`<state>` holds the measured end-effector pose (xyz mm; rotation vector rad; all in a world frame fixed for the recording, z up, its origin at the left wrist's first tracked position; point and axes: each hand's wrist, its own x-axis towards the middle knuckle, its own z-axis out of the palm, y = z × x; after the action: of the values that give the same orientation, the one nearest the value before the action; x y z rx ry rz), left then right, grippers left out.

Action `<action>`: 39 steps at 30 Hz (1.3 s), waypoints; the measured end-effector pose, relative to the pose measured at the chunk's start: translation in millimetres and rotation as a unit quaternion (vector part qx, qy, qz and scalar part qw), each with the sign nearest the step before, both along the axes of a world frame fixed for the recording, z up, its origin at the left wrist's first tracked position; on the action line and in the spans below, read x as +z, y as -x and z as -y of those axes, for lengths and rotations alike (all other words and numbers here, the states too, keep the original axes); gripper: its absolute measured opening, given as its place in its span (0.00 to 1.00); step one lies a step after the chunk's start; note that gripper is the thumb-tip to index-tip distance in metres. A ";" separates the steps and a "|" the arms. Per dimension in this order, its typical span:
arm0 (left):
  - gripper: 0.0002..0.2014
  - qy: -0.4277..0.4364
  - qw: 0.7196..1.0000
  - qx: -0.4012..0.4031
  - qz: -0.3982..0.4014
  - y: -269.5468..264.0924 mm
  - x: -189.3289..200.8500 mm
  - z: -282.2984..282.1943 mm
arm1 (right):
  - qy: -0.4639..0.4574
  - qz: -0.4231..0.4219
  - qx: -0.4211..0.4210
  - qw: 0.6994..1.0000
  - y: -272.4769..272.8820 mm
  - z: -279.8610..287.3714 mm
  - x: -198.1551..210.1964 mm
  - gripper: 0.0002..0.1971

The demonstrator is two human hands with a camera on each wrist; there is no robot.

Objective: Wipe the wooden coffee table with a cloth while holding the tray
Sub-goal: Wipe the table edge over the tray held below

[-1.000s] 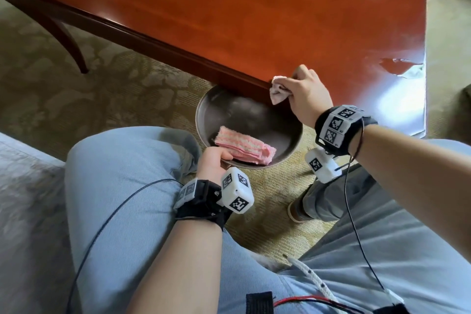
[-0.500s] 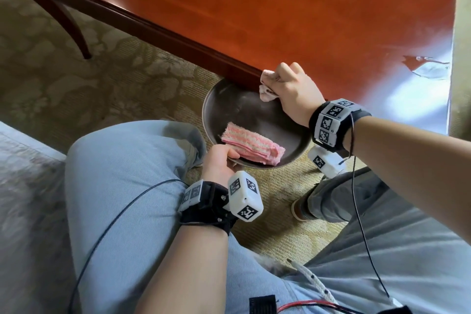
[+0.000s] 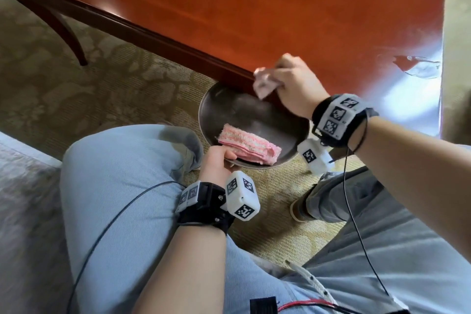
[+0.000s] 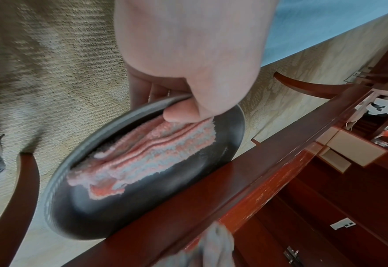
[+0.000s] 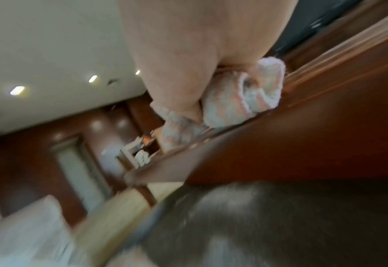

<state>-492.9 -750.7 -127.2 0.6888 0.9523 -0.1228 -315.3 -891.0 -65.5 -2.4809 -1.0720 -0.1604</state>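
A round dark metal tray [image 3: 244, 115] [image 4: 78, 213] [image 5: 280, 225] is held just below the near edge of the glossy red-brown wooden coffee table [image 3: 280, 15] [image 4: 211, 207] [image 5: 325, 126]. My left hand [image 3: 216, 160] [image 4: 188, 63] grips the tray's near rim, thumb on top beside a folded pink striped towel [image 3: 248, 144] [image 4: 142, 155] lying in the tray. My right hand [image 3: 293, 86] [image 5: 188, 45] holds a bunched pale cloth [image 3: 263, 81] [image 5: 234, 101] [image 4: 211, 249] against the table's near edge, above the tray.
A crumpled clear wrapper [image 3: 418, 66] lies on the table near its right end. Patterned beige carpet [image 3: 102, 89] lies under the table, with a curved table leg [image 3: 66, 30] at left. My knees in pale jeans [image 3: 122, 186] flank the tray.
My right hand with the cloth has slid a little left along the table's near edge. The tray and my left hand have stayed in place under the edge.
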 end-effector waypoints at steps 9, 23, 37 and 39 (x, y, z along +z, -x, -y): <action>0.06 -0.037 0.999 -0.028 -0.007 4.4 -3.4 1.4 | 0.057 -0.084 -0.289 0.952 2.7 41.7 -11.7 0.13; 0.07 -0.022 0.999 -0.035 -0.035 2.8 16.8 -0.9 | 0.133 0.003 -0.062 0.989 24.9 -17.3 -13.2 0.19; 0.08 -0.120 0.987 -0.088 -0.054 16.0 31.6 0.3 | 0.117 -0.096 -0.085 0.985 45.2 10.8 -2.8 0.21; 0.12 -0.163 0.980 -0.084 -0.082 23.5 39.3 3.7 | 0.116 -0.114 -0.069 0.984 47.4 9.7 -0.7 0.22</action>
<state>-516.4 -754.3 -87.9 1.0753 1.0827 -0.1765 -362.7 -900.7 -66.3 -2.6991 -0.8656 0.2162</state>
